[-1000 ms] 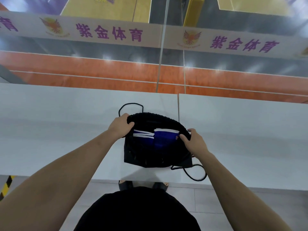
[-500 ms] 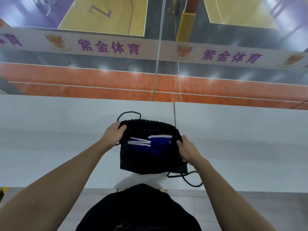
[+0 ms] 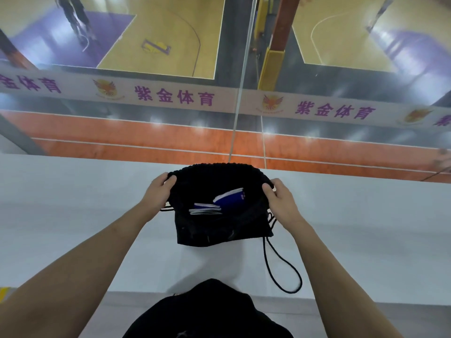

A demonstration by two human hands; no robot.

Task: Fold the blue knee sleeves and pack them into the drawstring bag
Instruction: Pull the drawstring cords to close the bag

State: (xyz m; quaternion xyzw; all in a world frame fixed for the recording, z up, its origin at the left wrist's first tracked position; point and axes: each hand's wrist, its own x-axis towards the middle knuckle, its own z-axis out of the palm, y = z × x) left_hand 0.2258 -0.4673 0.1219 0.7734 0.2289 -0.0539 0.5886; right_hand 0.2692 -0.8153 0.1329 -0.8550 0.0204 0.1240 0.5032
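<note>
The black drawstring bag [image 3: 219,230] hangs lifted above the white ledge, its mouth held wide. My left hand [image 3: 158,191] grips the left side of the rim and my right hand [image 3: 280,201] grips the right side. Inside the bag lie the folded blue knee sleeves [image 3: 229,200] with white edges, one leaning up to the right and one flat to the left. A black cord loop [image 3: 280,272] dangles from the bag's lower right corner.
The white ledge [image 3: 73,215] spans the whole width, with its far edge at a glass pane overlooking a basketball court below. A grey tiled floor [image 3: 341,311] runs along the near side, by my dark-clothed body.
Both hands have raised the bag off the ledge and pulled its mouth wider. The sleeves have slid deeper and tilted, and the cord loop now hangs free.
</note>
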